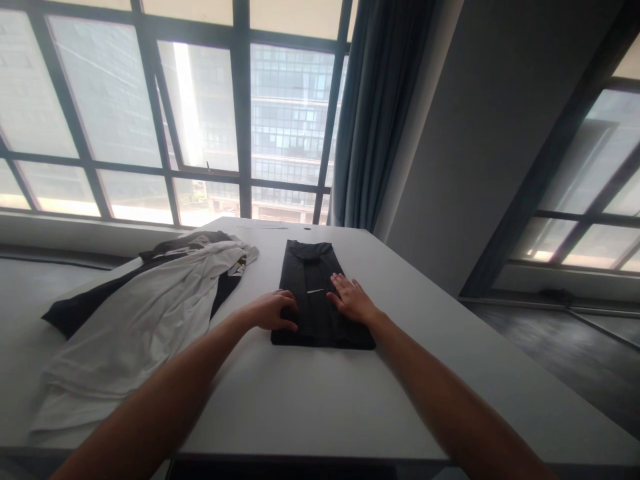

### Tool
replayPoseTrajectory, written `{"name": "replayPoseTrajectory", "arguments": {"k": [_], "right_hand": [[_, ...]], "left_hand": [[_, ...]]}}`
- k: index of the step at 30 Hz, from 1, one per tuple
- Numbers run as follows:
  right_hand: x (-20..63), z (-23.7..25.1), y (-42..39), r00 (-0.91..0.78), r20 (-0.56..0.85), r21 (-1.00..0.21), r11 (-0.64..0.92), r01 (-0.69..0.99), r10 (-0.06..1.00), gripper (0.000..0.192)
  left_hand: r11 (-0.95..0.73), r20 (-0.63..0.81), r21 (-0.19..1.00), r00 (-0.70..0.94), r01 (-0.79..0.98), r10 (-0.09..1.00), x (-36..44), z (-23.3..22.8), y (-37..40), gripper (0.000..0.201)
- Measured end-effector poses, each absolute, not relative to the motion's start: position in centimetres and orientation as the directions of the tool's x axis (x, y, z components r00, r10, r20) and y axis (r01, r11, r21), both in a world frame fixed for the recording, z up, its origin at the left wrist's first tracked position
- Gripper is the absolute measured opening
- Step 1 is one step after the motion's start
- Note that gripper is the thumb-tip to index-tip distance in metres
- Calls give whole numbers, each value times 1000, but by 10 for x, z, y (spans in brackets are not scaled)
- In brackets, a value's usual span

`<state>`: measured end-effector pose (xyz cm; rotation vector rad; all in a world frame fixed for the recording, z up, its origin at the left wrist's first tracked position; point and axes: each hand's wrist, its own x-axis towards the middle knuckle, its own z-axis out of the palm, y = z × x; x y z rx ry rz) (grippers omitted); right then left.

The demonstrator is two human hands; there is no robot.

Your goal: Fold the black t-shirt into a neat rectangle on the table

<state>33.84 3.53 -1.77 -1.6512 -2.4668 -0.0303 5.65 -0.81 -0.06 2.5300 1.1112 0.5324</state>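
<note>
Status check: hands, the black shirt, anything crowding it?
Left hand and right hand both flat on folded black shirt, fingers open. Shirt lies squared on white table. White and dark garments heaped left, apart from it.

A black shirt (315, 293) lies flat on the white counter (310, 400), folded into a long narrow rectangle with its collar end pointing toward the window. A small white logo mark shows near its middle. Its near edge is square and neat.
</note>
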Motion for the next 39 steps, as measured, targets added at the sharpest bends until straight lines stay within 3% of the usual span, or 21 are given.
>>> {"name": "replayPoseTrajectory", "arguments": {"k": [4, 9, 15, 18, 21, 24, 28, 33, 36, 39], "right_hand": [[324, -23, 27, -437, -39, -107, 431, 896, 899, 62], [316, -24, 21, -555, -49, -242, 530, 813, 830, 69], [316, -22, 25, -472, -90, -255, 437, 862, 877, 71], [336, -15, 34, -461, 13, -368, 433, 823, 887, 51], [369, -11, 46, -356, 118, -384, 373, 844, 927, 41], [396, -14, 55, -343, 111, -354, 360, 863, 933, 51], [403, -17, 58, -473, 90, -441, 461, 770, 876, 53], [397, -3, 50, -527, -121, -482, 414, 772, 842, 69], [393, 4, 45, -543, -77, -476, 447, 757, 836, 51], [390, 6, 41, -559, 24, -484, 499, 719, 829, 28]], "left_hand": [[-618, 116, 431, 639, 657, 760, 54, -10, -3, 67], [-595, 30, 378, 633, 709, 773, 56, -14, -3, 77], [-560, -60, 434, 643, 705, 763, 47, -14, 1, 92], [-526, -117, 541, 679, 655, 725, 33, -5, 5, 76], [-489, -38, 604, 636, 630, 771, 19, 0, 9, 56], [-513, 36, 528, 585, 678, 810, 14, -5, 13, 53], [-587, 137, 406, 589, 700, 797, 21, -16, 15, 47], [-601, 12, 381, 647, 702, 763, 26, -16, 13, 55], [-594, 9, 374, 637, 712, 770, 31, -15, 10, 51], [-594, 159, 350, 579, 724, 800, 37, -16, 8, 42]]}}
